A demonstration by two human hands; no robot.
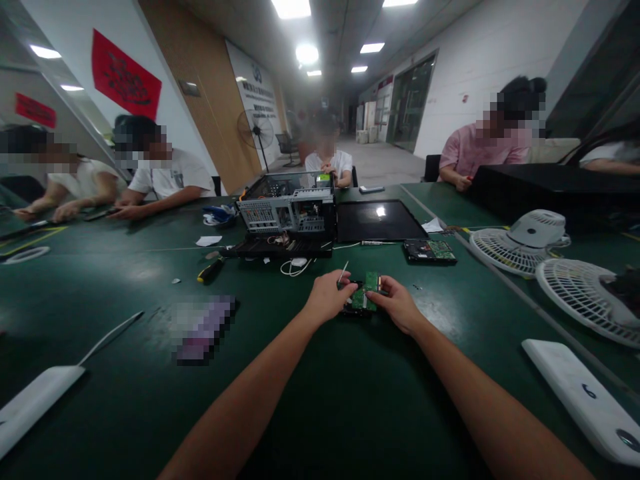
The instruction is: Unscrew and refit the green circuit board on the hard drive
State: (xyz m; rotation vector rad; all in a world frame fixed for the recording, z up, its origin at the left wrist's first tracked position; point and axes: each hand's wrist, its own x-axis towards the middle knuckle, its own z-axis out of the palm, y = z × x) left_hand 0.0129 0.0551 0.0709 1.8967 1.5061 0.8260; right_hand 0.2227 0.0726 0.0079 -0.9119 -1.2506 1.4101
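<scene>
Your hands work at a green circuit board (371, 278), just below the frame's centre.
Your left hand (329, 294) curls around a slim pale rod (343, 269), thumb at the board's left side; the board lies just right of it, above a dark base (357, 311); your right hand (399, 305) pinches its right edge.

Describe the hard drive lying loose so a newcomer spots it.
From the open computer case, go right to the flat black panel. By its near right corner lies the hard drive, black and green, untouched, unlike the green board between the left hand and right hand.
</scene>
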